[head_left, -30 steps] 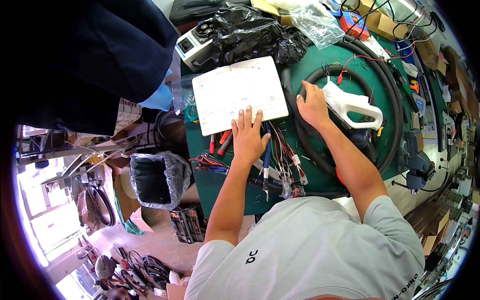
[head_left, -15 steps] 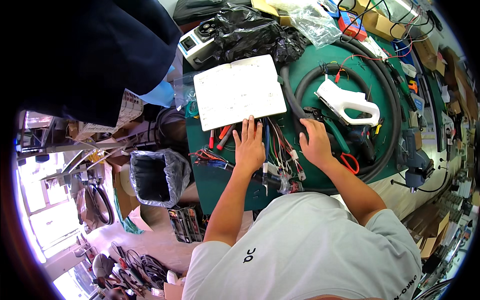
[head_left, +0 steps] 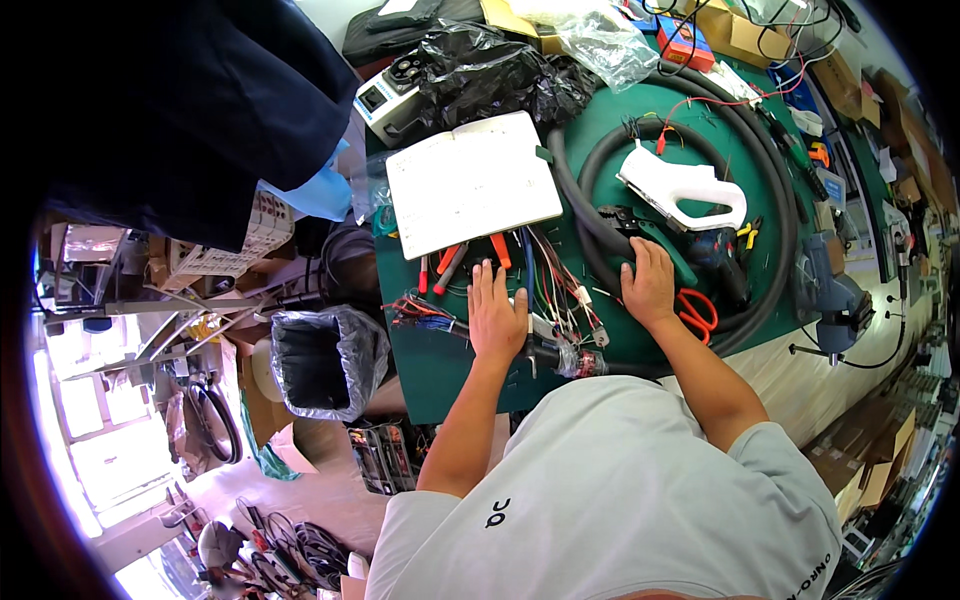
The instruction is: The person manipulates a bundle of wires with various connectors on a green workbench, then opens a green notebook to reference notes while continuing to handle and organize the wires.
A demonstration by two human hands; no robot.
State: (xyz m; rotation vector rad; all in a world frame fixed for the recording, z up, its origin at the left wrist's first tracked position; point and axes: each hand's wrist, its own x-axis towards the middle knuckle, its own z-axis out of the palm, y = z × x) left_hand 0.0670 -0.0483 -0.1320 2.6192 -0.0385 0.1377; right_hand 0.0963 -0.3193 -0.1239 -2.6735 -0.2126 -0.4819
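Left hand [head_left: 497, 318] flat, fingers spread on wire bundle [head_left: 550, 290] near counter [head_left: 440, 370] front edge, right hand [head_left: 650, 285] fingers curled on hose [head_left: 600, 225]; wires unsorted, tools untouched.

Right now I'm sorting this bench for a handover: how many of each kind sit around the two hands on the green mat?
Open notebook: 1
White plastic handle piece: 1
Coiled black hose: 1
Red-handled scissors: 1
Bundle of coloured wires: 1
Total: 5
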